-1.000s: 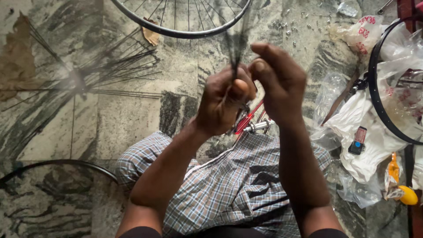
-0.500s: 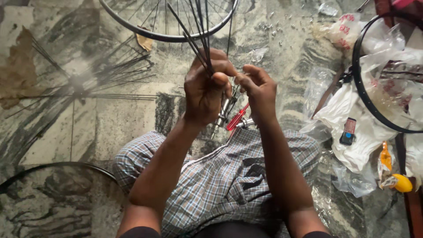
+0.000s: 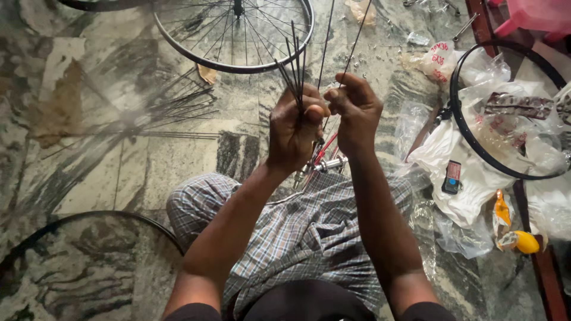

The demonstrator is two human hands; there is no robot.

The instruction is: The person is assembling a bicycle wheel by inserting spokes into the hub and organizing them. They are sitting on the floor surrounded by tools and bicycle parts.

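Bare marble floor (image 3: 178, 154) open left of the left hand (image 3: 294, 128), spoked wheel (image 3: 238, 35) blocking ahead, bare rim (image 3: 476, 113) and plastic bags (image 3: 470, 178) crowding the right

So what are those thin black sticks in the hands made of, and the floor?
The thin spokes bunched in the left hand look like dark-coated metal wire: stiff, straight, very thin, faintly shiny. The right hand pinches other such spokes. The floor looks like polished stone, maybe marble: grey-green streaks and a glossy glare. The cloth on the lap seems woven checked cotton.
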